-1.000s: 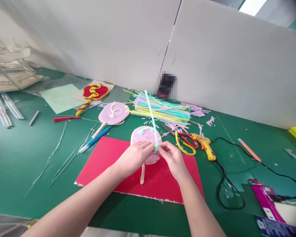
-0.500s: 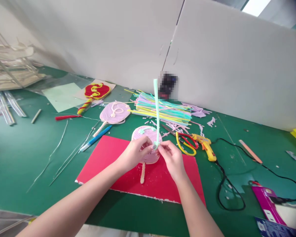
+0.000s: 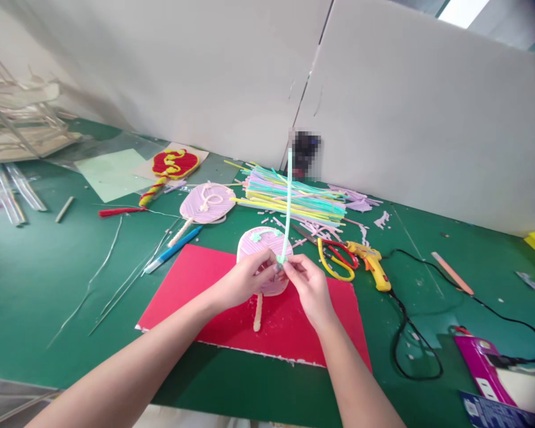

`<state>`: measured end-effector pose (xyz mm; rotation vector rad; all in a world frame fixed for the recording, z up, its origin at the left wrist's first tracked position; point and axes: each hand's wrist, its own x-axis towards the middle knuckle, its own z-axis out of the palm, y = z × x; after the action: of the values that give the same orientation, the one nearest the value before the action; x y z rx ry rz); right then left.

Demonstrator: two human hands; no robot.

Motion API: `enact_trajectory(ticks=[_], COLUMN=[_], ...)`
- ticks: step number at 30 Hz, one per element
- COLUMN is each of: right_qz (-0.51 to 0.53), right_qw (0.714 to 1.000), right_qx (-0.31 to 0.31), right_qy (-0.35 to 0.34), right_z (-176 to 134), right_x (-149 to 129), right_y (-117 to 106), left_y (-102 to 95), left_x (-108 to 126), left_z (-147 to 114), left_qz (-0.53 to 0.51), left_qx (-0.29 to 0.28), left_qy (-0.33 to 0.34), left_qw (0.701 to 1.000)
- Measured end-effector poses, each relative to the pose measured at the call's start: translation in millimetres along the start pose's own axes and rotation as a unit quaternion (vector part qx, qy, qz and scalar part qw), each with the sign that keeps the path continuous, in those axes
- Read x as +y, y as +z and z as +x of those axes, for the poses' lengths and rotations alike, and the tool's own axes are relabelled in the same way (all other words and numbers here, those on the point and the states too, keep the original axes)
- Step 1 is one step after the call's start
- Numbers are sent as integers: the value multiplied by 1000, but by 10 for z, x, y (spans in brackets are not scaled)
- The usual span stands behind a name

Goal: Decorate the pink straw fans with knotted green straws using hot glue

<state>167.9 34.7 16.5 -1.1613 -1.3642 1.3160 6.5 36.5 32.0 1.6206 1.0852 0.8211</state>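
A mint-green pipe cleaner (image 3: 288, 202) stands nearly upright, its lower end curled between my fingertips. My left hand (image 3: 244, 276) pinches that curled end from the left. From the right, my right hand (image 3: 310, 285) pinches it too, with the fingertips of both hands almost meeting. Just below and behind them, a round lilac fan (image 3: 254, 246) with a cream edge and short cream handle lies on a red board (image 3: 178, 285). Mint-green pieces sit on the fan's upper part; my hands hide some of its right side.
A bundle of pastel pipe cleaners (image 3: 298, 199) lies behind my hands. Scissors (image 3: 336, 261) and a yellow glue gun (image 3: 372, 264) with a black cord are on the right, near a purple power strip (image 3: 479, 362). Another lilac fan (image 3: 205, 202) and a red-yellow fan (image 3: 173, 164) lie back left.
The pipe cleaner's upper end has swung slightly right and its curled base has shifted a little. Both hands keep their pinch; the fan and other things stay put.
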Motion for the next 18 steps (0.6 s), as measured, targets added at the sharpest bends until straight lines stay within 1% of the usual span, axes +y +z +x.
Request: enact_trajectory(ticks=[6,8,11,13,15,18], right_qz=[28,33,36,35,29,11], right_qw=[999,999,998,998,998,999], right_qx=[-20,-24,-36,-40,-41,-36], right_qy=[19,21,32,34,25,6], right_z=[4,0,-9,-15,-19,-23], right_x=[-26,-32,-30,-25,-24,-34], right_y=[-1,2,15,24,29,29], left_y=[-16,-27,-52,-66,-70,-50], left_x=[-66,-86,-96,-90,-86,-95], left_z=[8,16,31,39,45,52], left_qz=[12,6,17,33,31,-26], left_qx=[-8,12,63,72,69,83], left_qy=[17,31,59,85,106,100], left_qw=[1000,999,996,993,992,991])
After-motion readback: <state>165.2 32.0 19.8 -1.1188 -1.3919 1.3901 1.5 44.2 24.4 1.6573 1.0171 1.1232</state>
